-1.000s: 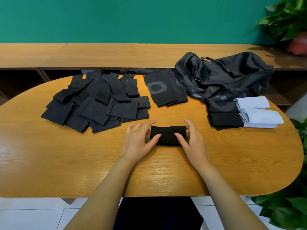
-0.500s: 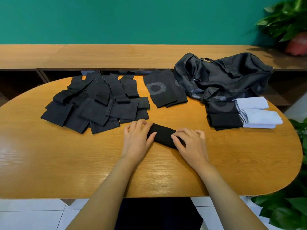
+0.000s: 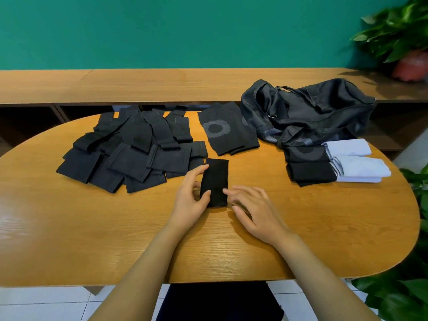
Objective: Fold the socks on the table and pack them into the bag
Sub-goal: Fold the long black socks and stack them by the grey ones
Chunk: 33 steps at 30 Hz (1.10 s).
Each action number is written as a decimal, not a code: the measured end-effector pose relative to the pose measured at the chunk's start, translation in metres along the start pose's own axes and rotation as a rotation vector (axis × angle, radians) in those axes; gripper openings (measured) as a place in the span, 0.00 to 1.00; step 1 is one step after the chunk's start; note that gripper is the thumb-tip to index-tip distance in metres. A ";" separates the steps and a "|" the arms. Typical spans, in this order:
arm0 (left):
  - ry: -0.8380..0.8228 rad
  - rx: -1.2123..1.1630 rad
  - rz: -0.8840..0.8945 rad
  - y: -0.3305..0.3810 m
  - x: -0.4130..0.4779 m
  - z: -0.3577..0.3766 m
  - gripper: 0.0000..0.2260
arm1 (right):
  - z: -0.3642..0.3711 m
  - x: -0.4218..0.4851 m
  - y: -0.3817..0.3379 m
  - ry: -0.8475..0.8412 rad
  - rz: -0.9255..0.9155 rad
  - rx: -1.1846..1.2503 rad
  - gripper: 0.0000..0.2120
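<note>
Asker: Nearest the front edge, what are the hands doing?

Watcher: The left hand (image 3: 190,200) grips the folded black sock (image 3: 216,179) along its left side, with the thumb over the near end and the forefinger curled at the far end. The right hand (image 3: 257,212) is slack, its fingers spread and a little blurred. Its forefinger tip is at the sock's right edge, but I cannot tell whether it touches.

Asker: How does that sock look?

Watcher: It is a narrow, plain black oblong with its long side pointing away from the person. It lies on the table (image 3: 92,228) near the middle.

Asker: What room is there around it?

Watcher: Open wood runs toward the person. It also runs right as far as the folded stack (image 3: 310,167) of black socks, which has pale blue pieces (image 3: 356,163) beside it near the rounded right end. On the left, the sock's far corner lies just beside the heap of unfolded dark socks (image 3: 129,154).

Asker: And farther back?

Watcher: A dark pair (image 3: 228,130) marked with a grey ring lies beyond the sock, apart from it. To its right the black bag (image 3: 305,112) slumps just behind the stack, at the table's far edge. Behind the table come a wooden bench (image 3: 162,84), a green wall (image 3: 185,31) and a potted plant (image 3: 403,42) in the right corner.
</note>
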<state>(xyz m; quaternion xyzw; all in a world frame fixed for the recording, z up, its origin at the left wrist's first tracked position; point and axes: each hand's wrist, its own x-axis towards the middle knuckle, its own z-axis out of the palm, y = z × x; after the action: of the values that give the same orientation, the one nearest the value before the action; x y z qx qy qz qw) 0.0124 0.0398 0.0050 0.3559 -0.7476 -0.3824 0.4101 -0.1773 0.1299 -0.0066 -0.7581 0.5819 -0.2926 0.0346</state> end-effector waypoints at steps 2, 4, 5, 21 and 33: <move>0.094 -0.277 -0.177 0.012 0.004 0.000 0.23 | 0.000 -0.001 0.001 0.080 0.002 -0.061 0.10; 0.107 -0.568 -0.358 0.021 0.012 -0.003 0.20 | -0.002 0.000 0.001 0.121 -0.018 -0.181 0.11; 0.066 -0.692 -0.428 0.024 0.016 -0.004 0.20 | -0.003 0.000 0.001 0.120 -0.046 -0.242 0.11; -0.003 0.596 -0.253 -0.012 0.043 0.023 0.20 | -0.077 -0.004 0.074 0.092 0.371 -0.682 0.24; -0.027 0.825 -0.197 -0.023 0.039 0.026 0.19 | -0.090 -0.005 0.123 -0.080 0.645 -0.529 0.27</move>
<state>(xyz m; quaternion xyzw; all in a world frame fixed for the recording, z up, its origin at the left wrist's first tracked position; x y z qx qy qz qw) -0.0216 0.0033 -0.0114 0.5549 -0.8057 -0.0930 0.1850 -0.3277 0.1208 0.0171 -0.5305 0.8427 -0.0775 -0.0488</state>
